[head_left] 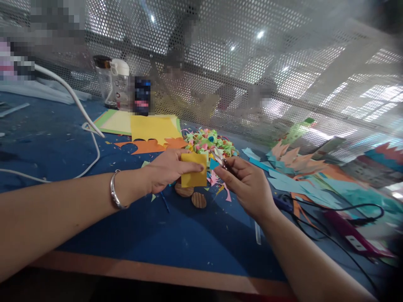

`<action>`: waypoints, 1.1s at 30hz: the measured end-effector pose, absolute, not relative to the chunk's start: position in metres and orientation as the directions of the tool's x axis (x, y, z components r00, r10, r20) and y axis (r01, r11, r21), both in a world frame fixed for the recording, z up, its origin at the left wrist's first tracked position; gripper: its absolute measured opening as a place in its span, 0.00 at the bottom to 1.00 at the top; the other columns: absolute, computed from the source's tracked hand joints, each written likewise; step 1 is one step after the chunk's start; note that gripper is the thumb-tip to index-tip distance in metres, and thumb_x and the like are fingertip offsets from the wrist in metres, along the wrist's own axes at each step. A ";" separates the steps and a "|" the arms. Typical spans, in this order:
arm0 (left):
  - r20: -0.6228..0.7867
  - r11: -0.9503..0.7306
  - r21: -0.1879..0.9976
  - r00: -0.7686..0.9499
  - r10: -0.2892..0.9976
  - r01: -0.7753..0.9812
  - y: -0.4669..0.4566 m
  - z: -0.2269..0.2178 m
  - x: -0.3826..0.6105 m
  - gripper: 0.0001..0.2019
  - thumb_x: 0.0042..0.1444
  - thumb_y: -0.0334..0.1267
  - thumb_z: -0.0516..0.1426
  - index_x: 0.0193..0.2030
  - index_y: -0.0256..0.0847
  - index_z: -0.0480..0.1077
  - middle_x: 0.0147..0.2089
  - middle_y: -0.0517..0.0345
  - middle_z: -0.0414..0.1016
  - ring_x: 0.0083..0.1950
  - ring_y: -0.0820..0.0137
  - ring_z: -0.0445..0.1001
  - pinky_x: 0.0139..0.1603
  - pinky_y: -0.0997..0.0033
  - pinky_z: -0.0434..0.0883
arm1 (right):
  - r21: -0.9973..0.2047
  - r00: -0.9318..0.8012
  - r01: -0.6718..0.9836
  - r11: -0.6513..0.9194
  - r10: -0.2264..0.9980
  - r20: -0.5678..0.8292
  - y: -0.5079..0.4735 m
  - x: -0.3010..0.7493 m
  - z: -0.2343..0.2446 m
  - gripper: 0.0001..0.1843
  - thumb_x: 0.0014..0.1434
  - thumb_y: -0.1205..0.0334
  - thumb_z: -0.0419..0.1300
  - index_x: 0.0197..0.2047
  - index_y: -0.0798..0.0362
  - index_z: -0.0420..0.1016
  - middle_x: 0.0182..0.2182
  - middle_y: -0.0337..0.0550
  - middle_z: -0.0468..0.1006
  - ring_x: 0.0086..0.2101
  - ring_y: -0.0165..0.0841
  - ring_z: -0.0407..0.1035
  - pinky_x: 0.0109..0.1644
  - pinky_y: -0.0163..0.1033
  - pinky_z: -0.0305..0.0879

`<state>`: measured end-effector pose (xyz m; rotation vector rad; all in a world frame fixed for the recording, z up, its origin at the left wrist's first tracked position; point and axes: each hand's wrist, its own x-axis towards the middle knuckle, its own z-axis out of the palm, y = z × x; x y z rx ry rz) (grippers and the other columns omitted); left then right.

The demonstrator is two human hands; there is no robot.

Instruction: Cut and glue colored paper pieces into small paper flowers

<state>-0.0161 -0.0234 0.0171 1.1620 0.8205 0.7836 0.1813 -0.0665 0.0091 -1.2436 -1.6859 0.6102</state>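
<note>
My left hand (168, 168) pinches a small yellow paper square (193, 178), its thumb lying across the front. Just to the right, my right hand (248, 182) is closed around a pair of scissors (227, 165), whose blades point up and left toward the paper. The blades are apart from the square, as far as I can see. Below the square, two wooden discs (199, 200) lie on the blue tabletop, one partly covered. Behind both hands rises a heap of multicoloured paper scraps (217, 142).
Yellow sheets (151, 127) and cut orange paper (145, 146) lie at the back left, near bottles (121, 86) and a phone (142, 96). A white cable (74, 96) loops at left. Blue paper pieces (292, 184), a purple power strip (352, 235) and black wires sit at right.
</note>
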 end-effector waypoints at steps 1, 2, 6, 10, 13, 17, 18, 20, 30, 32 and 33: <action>-0.135 0.205 0.974 0.471 0.872 -0.101 -0.023 0.016 -0.015 0.07 0.48 0.34 0.65 0.34 0.36 0.74 0.33 0.54 0.80 0.31 0.72 0.76 0.32 0.74 0.71 | -0.782 -0.073 0.488 0.389 0.910 0.408 -0.068 0.180 0.010 0.12 0.58 0.53 0.64 0.32 0.53 0.70 0.24 0.35 0.66 0.24 0.26 0.59 0.26 0.33 0.57; -0.132 0.200 0.974 0.455 0.881 -0.104 -0.023 0.015 -0.014 0.06 0.49 0.34 0.65 0.33 0.36 0.74 0.32 0.54 0.79 0.31 0.72 0.76 0.31 0.74 0.71 | -0.760 -0.082 0.506 0.408 0.900 0.428 -0.069 0.178 0.010 0.12 0.58 0.54 0.64 0.31 0.52 0.70 0.24 0.35 0.66 0.24 0.27 0.59 0.26 0.33 0.58; -0.165 0.259 0.947 0.402 0.901 -0.192 -0.023 0.015 -0.009 0.01 0.51 0.31 0.62 0.31 0.37 0.73 0.31 0.56 0.78 0.30 0.73 0.74 0.31 0.75 0.69 | -0.714 -0.122 0.535 0.451 0.878 0.463 -0.075 0.169 0.010 0.09 0.57 0.56 0.65 0.32 0.51 0.71 0.24 0.36 0.68 0.25 0.28 0.63 0.27 0.33 0.61; -0.207 0.336 0.904 0.418 0.885 -0.264 -0.025 0.017 -0.008 0.02 0.52 0.32 0.62 0.32 0.37 0.72 0.30 0.57 0.76 0.30 0.72 0.73 0.31 0.73 0.69 | -0.633 -0.174 0.594 0.497 0.847 0.502 -0.078 0.162 0.004 0.09 0.57 0.56 0.65 0.35 0.50 0.72 0.27 0.38 0.72 0.25 0.29 0.66 0.28 0.34 0.64; -0.198 0.346 0.891 0.435 0.878 -0.294 -0.027 0.018 -0.009 0.05 0.53 0.31 0.61 0.29 0.37 0.69 0.27 0.61 0.73 0.29 0.74 0.72 0.30 0.74 0.68 | -0.557 -0.211 0.649 0.518 0.826 0.522 -0.078 0.161 -0.003 0.09 0.57 0.56 0.65 0.38 0.49 0.73 0.27 0.38 0.73 0.24 0.29 0.65 0.27 0.34 0.63; -0.215 0.380 0.868 0.447 0.868 -0.321 -0.031 0.019 -0.006 0.07 0.52 0.28 0.62 0.27 0.38 0.68 0.24 0.62 0.72 0.26 0.75 0.71 0.30 0.73 0.68 | -0.451 -0.276 0.686 0.571 0.778 0.565 -0.077 0.161 -0.006 0.09 0.56 0.64 0.63 0.42 0.50 0.74 0.29 0.39 0.76 0.25 0.29 0.67 0.31 0.35 0.64; -0.223 0.393 0.861 0.454 0.862 -0.324 -0.032 0.020 -0.006 0.07 0.51 0.27 0.62 0.27 0.37 0.68 0.24 0.62 0.72 0.26 0.75 0.71 0.31 0.73 0.68 | -0.443 -0.277 0.687 0.576 0.771 0.573 -0.077 0.161 -0.005 0.09 0.55 0.66 0.63 0.41 0.50 0.74 0.28 0.38 0.76 0.25 0.29 0.67 0.31 0.35 0.63; -0.222 0.410 0.845 0.473 0.852 -0.342 -0.032 0.021 -0.005 0.06 0.51 0.27 0.63 0.28 0.36 0.69 0.26 0.61 0.73 0.28 0.75 0.72 0.35 0.73 0.71 | -0.484 -0.233 0.672 0.561 0.780 0.581 -0.077 0.160 -0.003 0.08 0.55 0.67 0.63 0.39 0.51 0.74 0.26 0.36 0.73 0.24 0.28 0.64 0.29 0.34 0.61; 0.077 0.177 0.909 0.569 0.819 -0.378 -0.022 0.014 -0.013 0.20 0.42 0.32 0.72 0.42 0.37 0.73 0.41 0.57 0.79 0.40 0.73 0.75 0.43 0.74 0.69 | -0.928 0.054 0.171 0.330 0.938 0.343 -0.068 0.165 0.000 0.13 0.57 0.51 0.66 0.37 0.50 0.71 0.24 0.33 0.63 0.19 0.23 0.48 0.19 0.33 0.47; 0.045 0.187 0.913 0.543 0.839 -0.363 -0.021 0.014 -0.013 0.16 0.40 0.33 0.72 0.35 0.35 0.74 0.36 0.58 0.78 0.36 0.74 0.75 0.41 0.74 0.69 | -0.944 0.035 0.121 0.306 0.950 0.312 -0.067 0.164 0.001 0.14 0.57 0.51 0.67 0.36 0.50 0.71 0.25 0.33 0.63 0.19 0.23 0.47 0.19 0.33 0.46; 0.021 0.199 0.915 0.532 0.847 -0.352 -0.021 0.015 -0.013 0.15 0.39 0.33 0.72 0.34 0.35 0.75 0.35 0.58 0.78 0.35 0.74 0.75 0.40 0.73 0.70 | -0.947 0.023 0.117 0.298 0.953 0.302 -0.068 0.164 0.001 0.14 0.56 0.50 0.67 0.36 0.50 0.70 0.26 0.33 0.64 0.19 0.23 0.47 0.19 0.33 0.45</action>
